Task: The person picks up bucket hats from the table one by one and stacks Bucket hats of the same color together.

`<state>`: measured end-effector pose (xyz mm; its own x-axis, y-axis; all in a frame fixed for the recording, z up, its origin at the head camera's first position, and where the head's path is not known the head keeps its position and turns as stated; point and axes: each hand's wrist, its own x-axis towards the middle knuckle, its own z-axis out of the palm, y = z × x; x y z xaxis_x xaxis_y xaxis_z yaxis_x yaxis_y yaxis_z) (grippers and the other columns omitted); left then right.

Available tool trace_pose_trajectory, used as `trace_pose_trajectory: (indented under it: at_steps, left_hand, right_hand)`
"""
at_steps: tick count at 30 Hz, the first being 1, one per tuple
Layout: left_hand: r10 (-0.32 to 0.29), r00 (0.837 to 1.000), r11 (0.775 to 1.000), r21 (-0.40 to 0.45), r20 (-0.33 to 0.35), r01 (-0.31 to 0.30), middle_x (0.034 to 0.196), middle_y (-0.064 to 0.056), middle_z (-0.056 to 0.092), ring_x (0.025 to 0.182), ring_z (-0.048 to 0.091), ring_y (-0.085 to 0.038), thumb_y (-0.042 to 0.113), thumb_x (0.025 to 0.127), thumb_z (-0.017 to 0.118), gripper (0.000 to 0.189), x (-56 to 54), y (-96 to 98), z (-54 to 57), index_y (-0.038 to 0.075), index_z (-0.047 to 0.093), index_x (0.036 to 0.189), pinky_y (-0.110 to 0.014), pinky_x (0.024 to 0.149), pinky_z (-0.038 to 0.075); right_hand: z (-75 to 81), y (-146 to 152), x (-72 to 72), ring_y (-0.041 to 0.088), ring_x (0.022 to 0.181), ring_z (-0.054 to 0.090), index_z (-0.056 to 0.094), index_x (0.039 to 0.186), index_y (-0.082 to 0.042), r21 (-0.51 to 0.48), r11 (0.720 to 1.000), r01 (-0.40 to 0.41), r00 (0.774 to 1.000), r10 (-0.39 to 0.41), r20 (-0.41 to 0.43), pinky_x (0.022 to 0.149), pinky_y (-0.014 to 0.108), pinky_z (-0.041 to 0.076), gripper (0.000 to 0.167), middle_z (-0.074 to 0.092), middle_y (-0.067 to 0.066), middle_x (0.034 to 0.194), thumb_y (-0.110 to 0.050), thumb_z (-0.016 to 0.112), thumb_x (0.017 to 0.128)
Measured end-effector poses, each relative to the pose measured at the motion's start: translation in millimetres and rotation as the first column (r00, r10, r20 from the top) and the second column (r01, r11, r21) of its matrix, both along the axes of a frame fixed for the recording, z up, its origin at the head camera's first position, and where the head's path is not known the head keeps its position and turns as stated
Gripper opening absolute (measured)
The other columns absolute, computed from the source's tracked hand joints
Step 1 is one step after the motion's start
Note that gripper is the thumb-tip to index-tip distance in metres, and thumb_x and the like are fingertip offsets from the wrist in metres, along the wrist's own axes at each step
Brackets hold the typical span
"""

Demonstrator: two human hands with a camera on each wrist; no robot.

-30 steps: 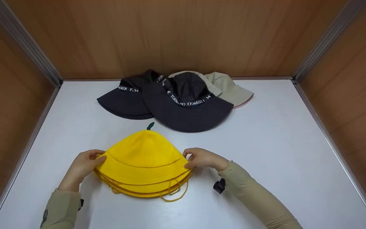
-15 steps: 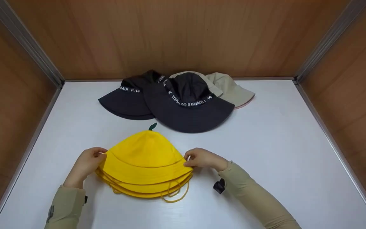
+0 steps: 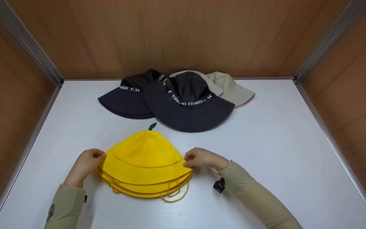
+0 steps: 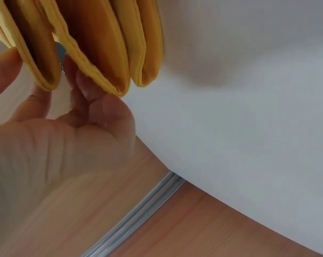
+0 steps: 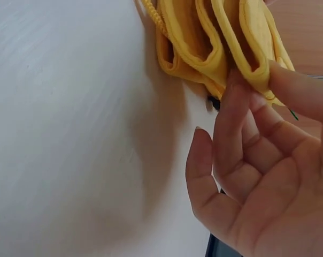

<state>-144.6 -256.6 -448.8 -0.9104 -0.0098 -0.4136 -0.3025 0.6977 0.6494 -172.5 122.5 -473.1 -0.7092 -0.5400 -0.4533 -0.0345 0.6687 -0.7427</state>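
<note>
Left hand (image 3: 84,166) and right hand (image 3: 204,157) pinch the yellow hats (image 3: 148,173) at opposite ends, nearer us than the dark hats (image 3: 191,117) — alignment, we judge; the next move calls for even grips.

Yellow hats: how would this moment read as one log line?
yellow hats: stacked | left hand: pinches left side | right hand: pinches right side | dark hats: behind

Front dark hat (image 3: 189,119), white capitals along its band (image 3: 192,104): "TORNADO TORNADO", then "14" after a creased character | dark hat behind, at left (image 3: 124,105), white band letters: a partly hidden word, then "F-14" | other lettering there unclear.
</note>
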Motion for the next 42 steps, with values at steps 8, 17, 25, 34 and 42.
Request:
trace_pose_trajectory:
  at_steps: [8, 17, 25, 34, 42]
  left_hand:
    - [-0.026, 1.0, 1.0, -0.017, -0.016, 0.026, 0.095, -0.017, 0.058, 0.078, 0.048, -0.022, 0.018, 0.097, 0.049, 0.032, -0.7, -6.5, 3.9, -0.011, 0.056, 0.107, -0.028, 0.065, 0.041]
    - [-0.041, 0.999, 0.999, -0.027, -0.017, 0.041, 0.092, -0.015, 0.057, 0.077, 0.048, -0.021, 0.015, 0.097, 0.05, 0.023, -5.7, -9.2, -10.4, -0.007, 0.057, 0.1, -0.028, 0.065, 0.041]
    - [-0.036, 0.999, 0.999, -0.042, -0.039, 0.034, 0.092, -0.016, 0.055, 0.079, 0.049, -0.023, 0.014, 0.095, 0.052, 0.024, -7.9, -4.8, -12.0, -0.008, 0.052, 0.105, -0.027, 0.065, 0.042]
    - [0.046, 0.994, 0.999, 0.009, -0.095, -0.045, 0.128, -0.031, 0.047, 0.114, 0.044, -0.043, 0.023, 0.099, 0.045, 0.04, 1.6, 4.1, 3.5, -0.008, 0.047, 0.125, -0.054, 0.098, 0.04]
    - [0.084, 0.966, 0.992, 0.111, -0.245, -0.059, 0.12, -0.024, 0.057, 0.115, 0.05, -0.036, 0.022, 0.101, 0.043, 0.034, 15.2, 36.4, 25.1, -0.005, 0.056, 0.118, -0.052, 0.102, 0.038]
  right_hand:
    - [5.5, -2, -0.3, 0.01, 0.055, 0.04, 0.059, 0.076, -0.011, -0.014, 0.999, -0.047, 0.999, 0.048, 0.023, 0.054, 0.023, 0.034, 0.016, 0.046, -0.004, 0.062, -0.018, 0.063, 0.09]
    - [-0.2, -4, 0.6, 0.01, 0.053, 0.042, 0.062, 0.077, -0.006, -0.002, 0.999, -0.042, 0.997, 0.042, -0.063, 0.053, 0.022, 0.035, 0.016, 0.048, -0.003, 0.06, -0.018, 0.068, 0.087]
    - [-1.2, -6, 0.4, 0.01, 0.056, 0.042, 0.062, 0.076, -0.007, 0.03, 0.999, -0.03, 0.993, 0.033, -0.114, 0.055, 0.023, 0.035, 0.017, 0.048, -0.005, 0.062, -0.019, 0.07, 0.085]
    - [5.2, 6, -1.6, 0.011, 0.058, 0.044, 0.065, 0.082, -0.004, -0.062, 0.998, 0.018, 0.998, -0.022, -0.065, 0.054, 0.022, 0.035, 0.019, 0.057, 0.003, 0.066, -0.022, 0.067, 0.087]
    - [7.9, 34, -2.9, 0.01, 0.069, 0.055, 0.061, 0.095, 0.008, -0.162, 0.977, 0.14, 0.99, -0.135, 0.043, 0.07, 0.026, 0.048, 0.029, 0.059, -0.002, 0.072, -0.021, 0.057, 0.094]
